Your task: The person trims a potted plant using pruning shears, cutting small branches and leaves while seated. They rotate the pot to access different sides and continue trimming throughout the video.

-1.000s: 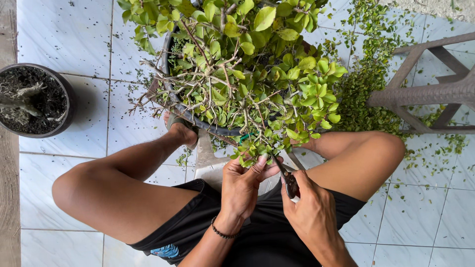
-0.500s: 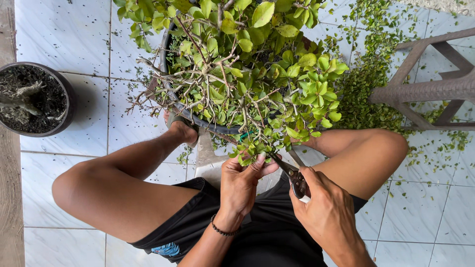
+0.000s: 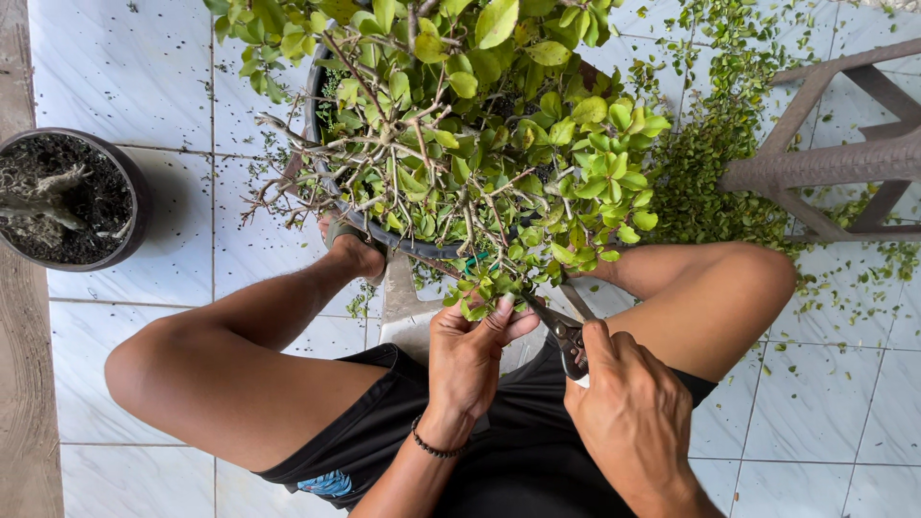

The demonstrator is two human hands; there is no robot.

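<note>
A leafy green shrub (image 3: 480,125) grows in a dark round pot (image 3: 384,238) between my bare knees. My left hand (image 3: 472,357) pinches a small leafy twig (image 3: 483,288) at the plant's near edge. My right hand (image 3: 628,412) grips the handles of dark metal scissors (image 3: 561,324), and their blades point up-left toward that twig, just right of my left fingers. I sit on the floor in black shorts, with a dark bead bracelet on my left wrist.
A second dark pot (image 3: 67,197) with soil and a bare stump stands at the left. A brown wicker stool (image 3: 844,158) stands at the upper right. Cut green leaves (image 3: 729,163) lie scattered over the white tiled floor around the stool.
My right hand with the scissors has shifted slightly up and left toward the twig. The left hand stays on the same twig.
</note>
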